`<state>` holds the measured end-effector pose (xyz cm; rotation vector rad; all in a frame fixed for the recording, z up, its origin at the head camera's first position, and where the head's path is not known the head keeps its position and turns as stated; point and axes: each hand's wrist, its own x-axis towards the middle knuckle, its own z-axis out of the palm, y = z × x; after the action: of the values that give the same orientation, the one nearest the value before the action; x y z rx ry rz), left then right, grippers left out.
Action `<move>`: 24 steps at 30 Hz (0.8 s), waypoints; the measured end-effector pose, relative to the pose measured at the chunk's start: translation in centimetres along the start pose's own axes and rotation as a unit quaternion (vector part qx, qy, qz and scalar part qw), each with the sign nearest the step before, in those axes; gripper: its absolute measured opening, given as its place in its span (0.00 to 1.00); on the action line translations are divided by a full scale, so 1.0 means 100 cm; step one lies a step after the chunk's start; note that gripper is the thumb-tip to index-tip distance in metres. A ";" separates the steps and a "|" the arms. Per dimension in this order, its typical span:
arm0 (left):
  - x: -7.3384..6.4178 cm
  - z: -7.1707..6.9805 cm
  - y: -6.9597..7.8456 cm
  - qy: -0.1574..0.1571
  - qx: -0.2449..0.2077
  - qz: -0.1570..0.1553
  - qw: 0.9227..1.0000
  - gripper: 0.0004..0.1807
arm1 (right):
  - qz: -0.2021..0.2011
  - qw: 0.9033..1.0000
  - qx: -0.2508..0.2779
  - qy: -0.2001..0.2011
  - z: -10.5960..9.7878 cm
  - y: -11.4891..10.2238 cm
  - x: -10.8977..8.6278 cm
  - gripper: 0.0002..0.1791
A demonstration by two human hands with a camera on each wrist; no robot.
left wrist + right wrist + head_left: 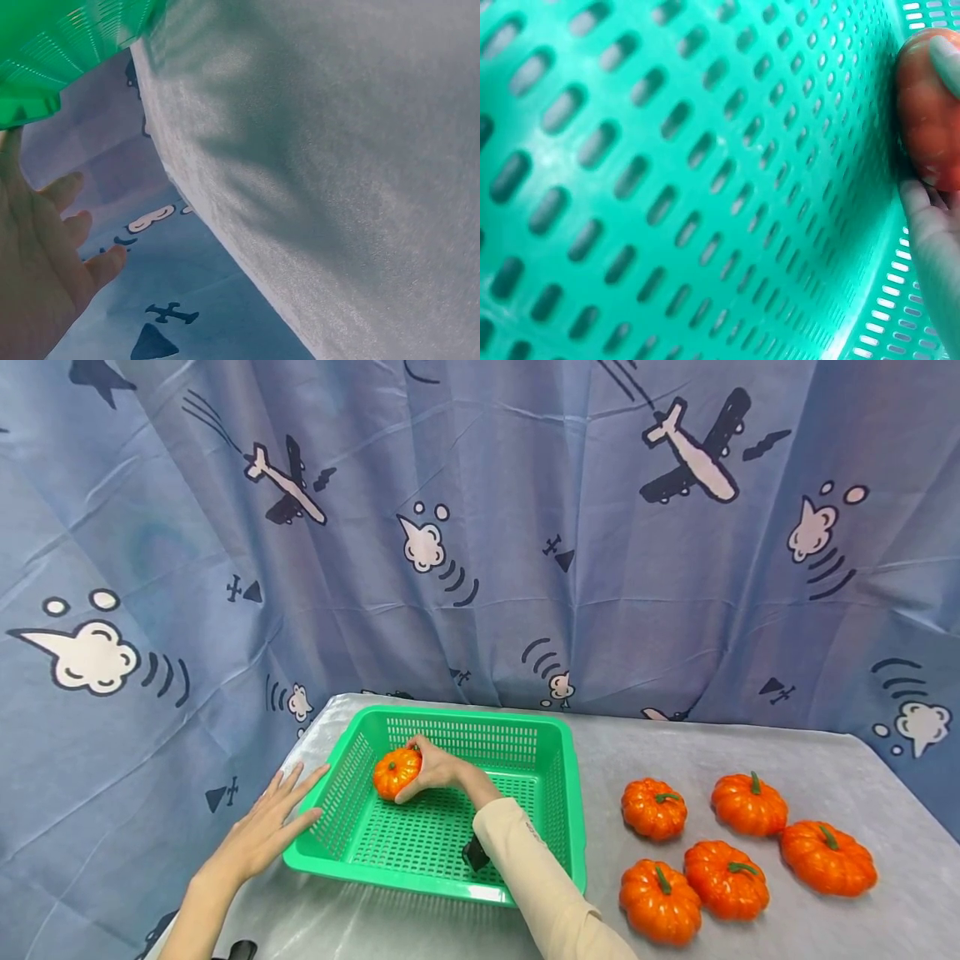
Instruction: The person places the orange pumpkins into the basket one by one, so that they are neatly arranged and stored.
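Note:
In the head view a green slotted plastic basket stands on the table. Inside its left part my right hand grips a small orange pumpkin with a short green stem, thumb on the near side and fingers on the far side. The right wrist view shows this pumpkin close over the basket floor, with the thumb and fingers around it at the right edge. My left hand is spread with straight fingers at the basket's left rim; in the left wrist view the hand touches the basket corner.
Several more orange pumpkins lie right of the basket, among them one near the front and one far right. A blue curtain with airplane prints hangs behind and left of the silver-grey table. A black object shows at the bottom edge.

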<state>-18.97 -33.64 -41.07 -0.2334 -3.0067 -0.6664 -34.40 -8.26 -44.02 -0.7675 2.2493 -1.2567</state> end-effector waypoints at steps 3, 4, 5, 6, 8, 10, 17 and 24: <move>0.000 0.001 -0.001 -0.004 0.000 -0.007 1.000 0.33 | -0.020 0.999 -0.049 0.010 0.000 0.000 0.001 0.40; 0.000 0.001 -0.001 -0.004 0.001 -0.008 1.000 0.33 | -0.028 0.997 -0.070 0.015 -0.001 -0.001 0.002 0.40; 0.000 0.001 -0.001 -0.004 0.002 -0.008 1.000 0.33 | -0.034 0.995 -0.090 0.020 -0.001 -0.001 0.003 0.40; 0.000 0.001 -0.001 -0.004 0.001 -0.008 1.000 0.33 | -0.037 0.993 -0.110 0.025 -0.001 -0.001 0.004 0.41; 0.000 0.000 -0.001 -0.003 0.001 -0.005 1.000 0.33 | -0.041 0.988 -0.144 0.033 -0.001 -0.002 0.005 0.42; 0.000 0.000 0.000 -0.002 0.001 -0.004 1.000 0.33 | -0.039 0.984 -0.169 0.042 0.000 -0.002 0.007 0.43; 0.000 -0.002 -0.001 -0.001 0.007 -0.003 1.000 0.33 | -0.033 0.974 -0.219 0.049 0.003 -0.005 0.009 0.45; 0.000 0.000 -0.001 -0.007 0.001 -0.007 1.000 0.32 | -0.020 0.976 -0.212 0.046 0.003 -0.007 0.007 0.50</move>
<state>-18.99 -33.74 -41.12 -0.2187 -3.0238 -0.6669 -34.52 -9.19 -43.62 -0.9231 2.6317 -0.8480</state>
